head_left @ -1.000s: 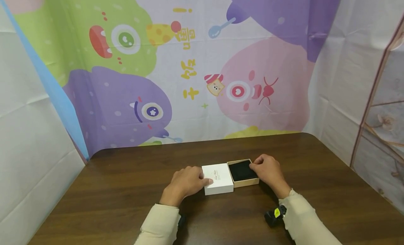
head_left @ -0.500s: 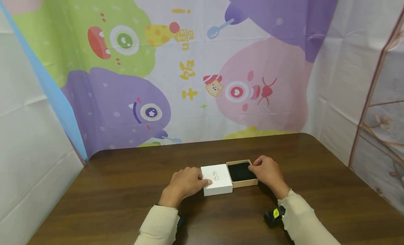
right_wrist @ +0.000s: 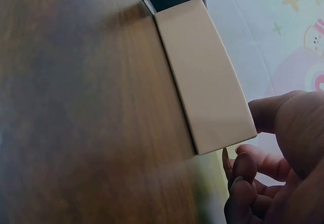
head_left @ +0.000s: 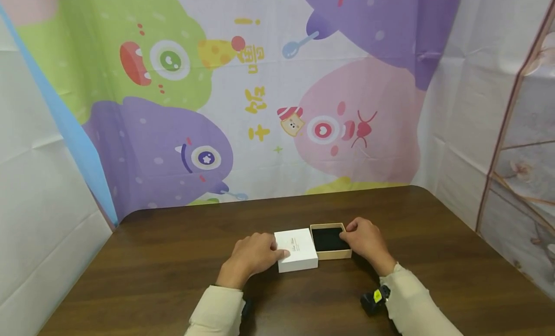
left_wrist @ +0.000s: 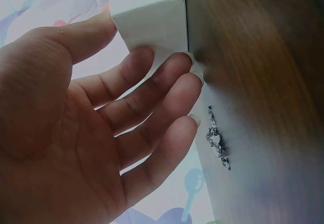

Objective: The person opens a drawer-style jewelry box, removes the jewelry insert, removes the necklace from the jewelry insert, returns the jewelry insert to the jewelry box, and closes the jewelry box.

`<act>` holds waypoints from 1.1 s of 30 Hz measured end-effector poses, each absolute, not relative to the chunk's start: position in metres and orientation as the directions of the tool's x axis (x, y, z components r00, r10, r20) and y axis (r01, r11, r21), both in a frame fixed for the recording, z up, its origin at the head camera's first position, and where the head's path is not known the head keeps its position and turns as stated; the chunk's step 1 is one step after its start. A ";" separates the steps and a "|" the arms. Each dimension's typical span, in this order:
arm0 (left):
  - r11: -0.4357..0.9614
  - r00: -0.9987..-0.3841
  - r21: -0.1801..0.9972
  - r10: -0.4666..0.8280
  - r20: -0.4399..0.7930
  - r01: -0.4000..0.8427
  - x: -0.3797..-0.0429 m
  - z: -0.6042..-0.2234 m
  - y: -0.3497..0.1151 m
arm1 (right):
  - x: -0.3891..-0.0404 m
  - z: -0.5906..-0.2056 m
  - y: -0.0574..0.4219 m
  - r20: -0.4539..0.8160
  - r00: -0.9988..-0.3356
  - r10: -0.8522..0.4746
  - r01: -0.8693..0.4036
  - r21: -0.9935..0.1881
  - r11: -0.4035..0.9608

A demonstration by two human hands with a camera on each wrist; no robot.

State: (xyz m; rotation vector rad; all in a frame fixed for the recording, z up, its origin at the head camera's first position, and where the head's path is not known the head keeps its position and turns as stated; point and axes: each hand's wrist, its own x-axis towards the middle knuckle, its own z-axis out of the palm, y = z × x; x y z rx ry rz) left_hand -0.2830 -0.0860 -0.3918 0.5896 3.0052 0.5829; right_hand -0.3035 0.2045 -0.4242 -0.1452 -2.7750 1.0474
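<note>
A white box sleeve with small printed lettering lies on the table, and a tan drawer tray is pulled out of its right side. Inside the tray is a black pad. My left hand grips the sleeve's left end, thumb on top, fingers low along its side. At the tray's right end, my right hand pinches the wall, thumb over the rim onto the pad. A silver chain lies by the left fingertips in the left wrist view; in the head view it is hidden.
The brown wooden table reaches back to a cartoon-printed cloth. Pale cloth walls stand at both sides. A small black wrist camera hangs under the right sleeve cuff.
The black pad sits lower in the tray, so more of the back inner wall shows. Both hands keep their hold on the box; the head view has tilted slightly.
</note>
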 end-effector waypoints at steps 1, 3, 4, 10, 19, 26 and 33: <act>0.859 -0.928 0.363 0.369 0.048 0.360 -0.283 -0.392 -0.086 | -0.303 -0.424 0.204 0.125 -0.981 0.149 0.029 -0.663 0.748; 0.860 -0.929 0.362 0.368 0.049 0.360 -0.283 -0.393 -0.086 | -0.303 -0.424 0.204 0.121 -0.982 0.148 0.030 -0.664 0.747; 0.860 -0.929 0.362 0.367 0.049 0.359 -0.283 -0.393 -0.086 | -0.303 -0.424 0.204 0.121 -0.982 0.146 0.029 -0.664 0.747; 0.859 -0.929 0.368 0.367 0.047 0.357 -0.282 -0.394 -0.086 | -0.301 -0.424 0.203 0.116 -0.982 0.147 0.035 -0.656 0.754; 0.861 -0.929 0.360 0.367 0.045 0.358 -0.283 -0.393 -0.086 | -0.299 -0.421 0.200 0.101 -0.984 0.148 0.046 -0.659 0.751; 0.863 -0.929 0.356 0.368 0.042 0.358 -0.285 -0.393 -0.086 | -0.300 -0.421 0.201 0.072 -0.990 0.119 0.043 -0.654 0.755; 0.866 -0.932 0.361 0.360 0.031 0.347 -0.285 -0.394 -0.086 | -0.301 -0.421 0.201 0.059 -0.992 0.108 0.045 -0.646 0.762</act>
